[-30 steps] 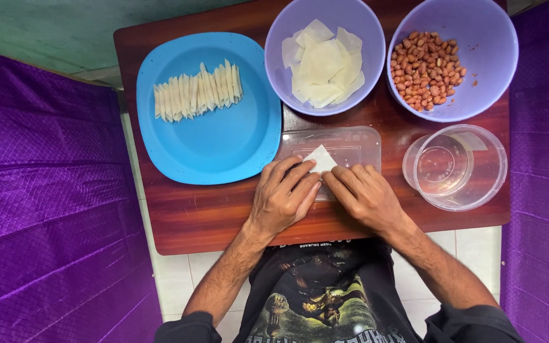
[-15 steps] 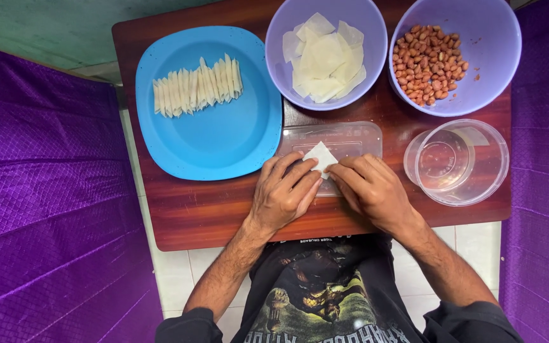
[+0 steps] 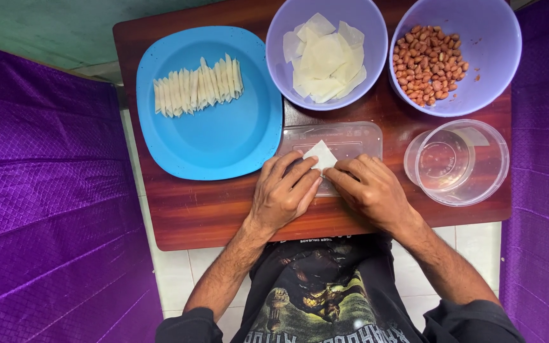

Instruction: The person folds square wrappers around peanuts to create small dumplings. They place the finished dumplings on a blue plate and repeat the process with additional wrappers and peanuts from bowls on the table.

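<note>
Reddish-brown wooden tabletop (image 3: pixel 179 216), crowded toward its far edge, bare along the near edge. Near the middle, left hand (image 3: pixel 282 194) and right hand (image 3: pixel 370 190) meet, fingertips pinching a thin white square wrapper (image 3: pixel 321 155) over a clear plastic lid (image 3: pixel 344 141). Smooth round blue plate (image 3: pixel 211 146) sits at the far left corner.

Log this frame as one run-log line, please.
left hand: on white wrapper square | right hand: same | under: clear plastic lid | blue plate: rolled sticks
</note>
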